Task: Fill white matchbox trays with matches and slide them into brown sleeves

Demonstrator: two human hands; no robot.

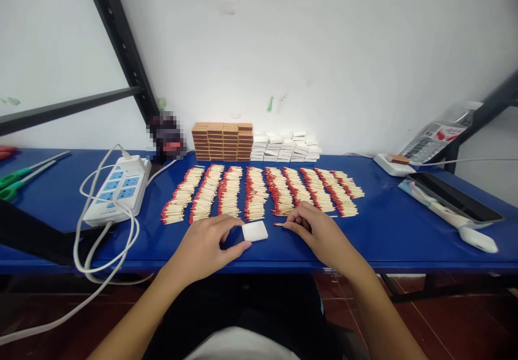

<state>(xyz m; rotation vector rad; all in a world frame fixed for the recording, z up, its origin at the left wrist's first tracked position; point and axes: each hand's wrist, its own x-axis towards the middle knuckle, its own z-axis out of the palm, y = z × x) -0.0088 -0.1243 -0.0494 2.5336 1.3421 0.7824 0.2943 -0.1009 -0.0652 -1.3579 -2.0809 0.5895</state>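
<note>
My left hand (210,244) grips a small white matchbox tray (256,231) by its left end, index finger and thumb at its edges, near the front of the blue table (226,257). Between thumb and fingertips of my right hand (321,233) is a match (278,224), its red head pointing left toward the tray. The tray and match are apart. Just beyond both hands, several slanted rows of red-headed matches (256,192) lie side by side, heads mostly to the left.
Behind the rows stand stacked brown matchboxes (222,143) and piled white trays (285,148). At left are a power strip (117,190) with looped white cables and green-handled tools (20,179). A phone (453,197), plastic bottle (441,133) and white adapter (392,164) are at right.
</note>
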